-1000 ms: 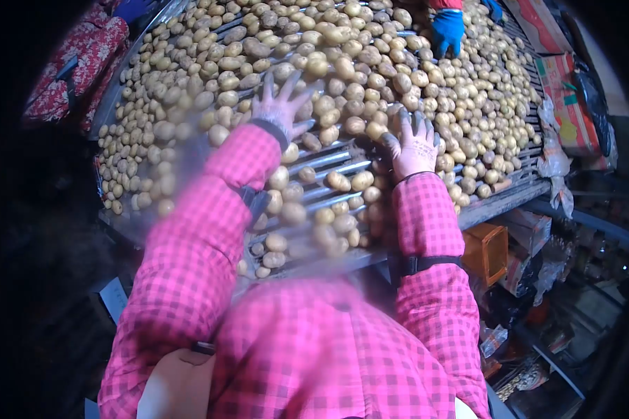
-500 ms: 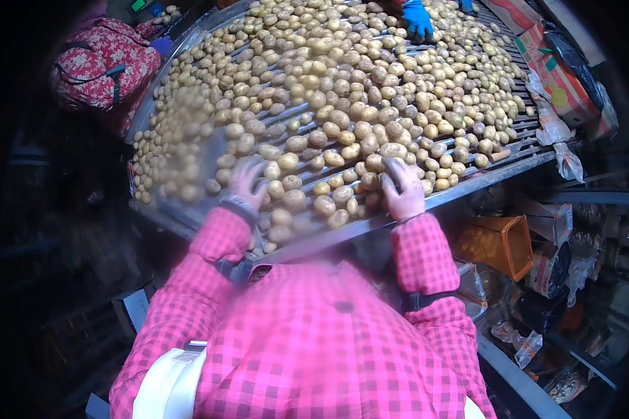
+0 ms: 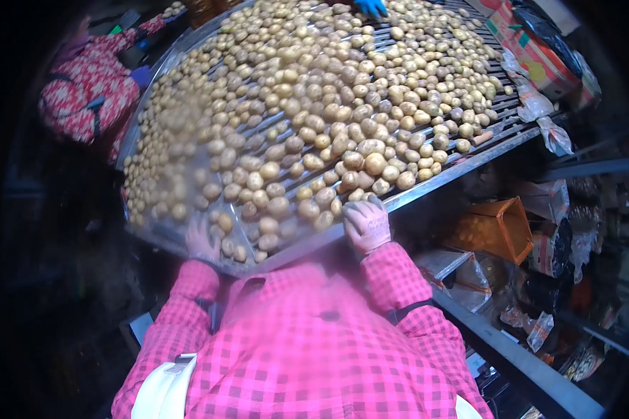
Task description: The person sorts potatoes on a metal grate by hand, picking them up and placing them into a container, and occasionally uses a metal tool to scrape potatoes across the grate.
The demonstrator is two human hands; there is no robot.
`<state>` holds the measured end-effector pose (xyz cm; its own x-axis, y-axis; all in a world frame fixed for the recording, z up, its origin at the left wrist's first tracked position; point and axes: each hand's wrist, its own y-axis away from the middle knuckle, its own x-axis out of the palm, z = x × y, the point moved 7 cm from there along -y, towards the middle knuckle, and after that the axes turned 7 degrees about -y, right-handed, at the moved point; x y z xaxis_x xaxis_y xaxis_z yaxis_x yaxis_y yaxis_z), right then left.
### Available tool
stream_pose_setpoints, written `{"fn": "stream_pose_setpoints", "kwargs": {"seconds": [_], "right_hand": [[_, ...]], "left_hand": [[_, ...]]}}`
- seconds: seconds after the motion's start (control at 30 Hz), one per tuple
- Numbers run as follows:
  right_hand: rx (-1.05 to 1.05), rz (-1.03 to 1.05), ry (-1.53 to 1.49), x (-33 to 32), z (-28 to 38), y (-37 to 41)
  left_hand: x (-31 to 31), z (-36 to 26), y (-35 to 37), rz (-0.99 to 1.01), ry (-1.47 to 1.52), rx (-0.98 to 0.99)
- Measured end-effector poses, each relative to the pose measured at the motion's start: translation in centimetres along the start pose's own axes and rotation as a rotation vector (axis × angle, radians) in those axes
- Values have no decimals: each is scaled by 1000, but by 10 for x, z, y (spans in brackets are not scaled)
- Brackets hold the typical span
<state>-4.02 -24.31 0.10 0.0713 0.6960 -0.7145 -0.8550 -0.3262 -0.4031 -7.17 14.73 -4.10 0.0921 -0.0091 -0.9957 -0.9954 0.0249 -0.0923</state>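
Observation:
Potatoes (image 3: 375,164) of mixed sizes lie spread over a slatted metal sorting table (image 3: 461,167). My left hand (image 3: 201,239), in a pale glove and hazy in the picture, lies at the near left corner beside a few potatoes. Its fingers look stretched out and apart, with no potato visible in them. At the table's front rim is my right hand (image 3: 367,225), gloved too. Its fingers are bent together over the metal rim, just below the nearest potatoes, and their tips are partly hidden.
A co-worker in a red floral jacket (image 3: 98,105) stands at the far left. Another person's blue-gloved hand (image 3: 372,7) reaches in at the top. Cartons (image 3: 538,56) and plastic wrap (image 3: 536,101) line the right side. An orange crate (image 3: 496,227) stands below the table's right edge.
Both hands have drawn back toward me from among the potatoes to the front edge. My right hand's fingers have gone from spread to bent. The view has shifted somewhat.

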Motion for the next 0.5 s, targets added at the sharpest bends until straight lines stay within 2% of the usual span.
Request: {"fn": "stream_pose_setpoints", "kwargs": {"seconds": [0.07,0.13,0.2,0.27,0.33,0.4,0.5], "right_hand": [[27,-8,-8,-2,2,-4],[81,-42,18,1,-2,-5],[145,-60,61,7,-5,-1],[190,-83,91,3,1,-4],[233,-79,168,9,8,-5],[277,3,174,32,18,-1],[231,6,81,53,52,6]], "left_hand": [[5,-14,-6,157,-9,144],[-8,-25,-12,197,158,180],[-5,-28,-8,245,139,224],[-9,-29,-11,227,163,177],[-9,-32,-13,234,168,223],[-3,-30,-12,228,198,187],[-4,-33,-13,234,188,191]]}}
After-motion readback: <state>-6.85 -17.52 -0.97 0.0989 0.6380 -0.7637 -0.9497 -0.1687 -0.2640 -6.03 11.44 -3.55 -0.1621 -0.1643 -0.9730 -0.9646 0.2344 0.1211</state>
